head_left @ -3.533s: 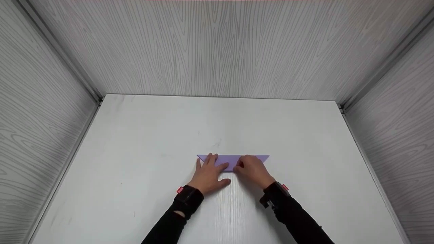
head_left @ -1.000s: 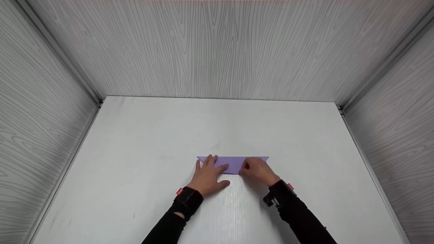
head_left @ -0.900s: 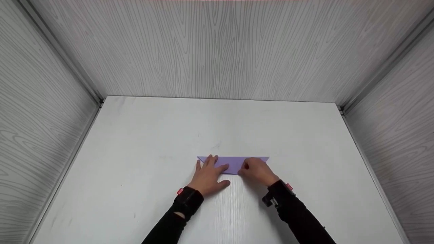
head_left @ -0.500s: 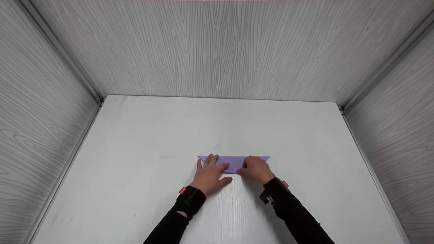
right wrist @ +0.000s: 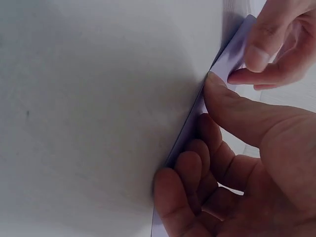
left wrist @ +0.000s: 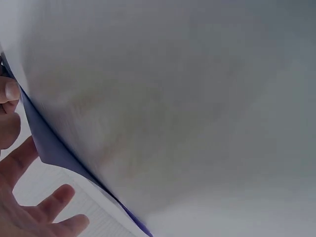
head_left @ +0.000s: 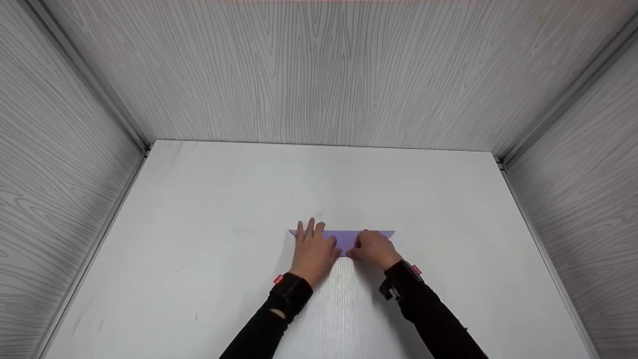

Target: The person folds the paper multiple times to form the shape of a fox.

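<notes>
A strip of folded purple paper [head_left: 345,241] with slanted ends lies across the table in front of me. My left hand [head_left: 314,253] is at its left part, thumb and index finger close together at the near edge, the other fingers stretched past the far edge. To the right, my right hand [head_left: 375,248] holds the paper with curled fingers, the thumb at the near edge. In the right wrist view, the right thumb [right wrist: 232,101] touches the purple paper [right wrist: 232,59] beside the left hand [right wrist: 286,44]. In the left wrist view, the paper [left wrist: 49,143] bows out near the fingers.
The white tabletop [head_left: 224,199] surrounds the paper. A grey wood-grain panel [head_left: 319,75] stands behind it, with side panels at left [head_left: 65,174] and right [head_left: 578,189].
My left hand has shifted slightly right; its thumb and index finger have drawn together at the paper's near edge. My right hand has shifted only slightly along the paper.
</notes>
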A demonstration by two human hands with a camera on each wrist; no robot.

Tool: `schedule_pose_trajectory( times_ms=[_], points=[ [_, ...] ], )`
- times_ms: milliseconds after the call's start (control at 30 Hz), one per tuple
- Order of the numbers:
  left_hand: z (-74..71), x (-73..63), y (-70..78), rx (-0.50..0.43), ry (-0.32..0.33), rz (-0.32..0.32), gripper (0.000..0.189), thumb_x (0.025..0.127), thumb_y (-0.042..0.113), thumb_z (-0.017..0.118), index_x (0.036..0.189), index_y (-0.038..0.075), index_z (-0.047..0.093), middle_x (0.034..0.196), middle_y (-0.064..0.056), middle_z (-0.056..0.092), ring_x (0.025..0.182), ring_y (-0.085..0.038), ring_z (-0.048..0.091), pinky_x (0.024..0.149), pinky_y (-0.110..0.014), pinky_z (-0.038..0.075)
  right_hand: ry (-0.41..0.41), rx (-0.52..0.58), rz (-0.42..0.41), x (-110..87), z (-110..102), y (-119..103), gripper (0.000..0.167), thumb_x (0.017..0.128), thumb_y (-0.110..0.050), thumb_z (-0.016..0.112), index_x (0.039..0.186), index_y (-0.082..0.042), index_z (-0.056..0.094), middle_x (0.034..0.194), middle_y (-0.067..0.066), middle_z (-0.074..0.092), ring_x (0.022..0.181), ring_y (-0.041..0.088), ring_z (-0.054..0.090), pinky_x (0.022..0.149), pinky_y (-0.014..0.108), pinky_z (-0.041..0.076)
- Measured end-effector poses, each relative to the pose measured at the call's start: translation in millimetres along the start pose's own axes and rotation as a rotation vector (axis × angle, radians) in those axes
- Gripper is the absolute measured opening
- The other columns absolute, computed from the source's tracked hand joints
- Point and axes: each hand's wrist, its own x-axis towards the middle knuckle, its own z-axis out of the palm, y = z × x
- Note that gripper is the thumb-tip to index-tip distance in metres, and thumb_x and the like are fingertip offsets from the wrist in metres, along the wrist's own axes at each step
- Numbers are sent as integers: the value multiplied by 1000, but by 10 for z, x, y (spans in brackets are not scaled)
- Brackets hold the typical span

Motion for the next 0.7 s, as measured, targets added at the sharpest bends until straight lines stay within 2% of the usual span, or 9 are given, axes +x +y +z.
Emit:
schedule_pose_trajectory(
  times_ms=[167,233,400,700],
  points=[
    [7,11,13,-195,-27,-44,30,97,37,72,107,9,73,135,-18,60,138,-45,47,117,-57,33,3,-3,3,7,9,0,22,88,-23,81,80,-4,72,72,0,62,64,16,53,60,33,44],
    [24,10,11,-239,-14,-56,30,95,37,74,104,8,70,132,-17,60,137,-42,49,116,-55,35,0,-2,-1,8,11,6,23,88,-24,81,78,-5,72,71,-1,61,64,16,52,60,33,43],
    [69,9,16,-259,29,-50,30,92,34,78,101,7,67,126,-15,59,128,-36,51,112,-52,38,4,-1,-16,-1,9,18,26,88,-24,82,72,-7,71,66,-4,58,61,15,49,58,31,39],
    [126,11,34,-232,17,-85,34,92,36,79,107,8,66,133,-16,55,132,-38,49,114,-53,36,-1,-3,-23,13,17,26,31,89,-23,80,65,-10,66,62,-6,50,58,14,44,56,30,35]
  ],
)
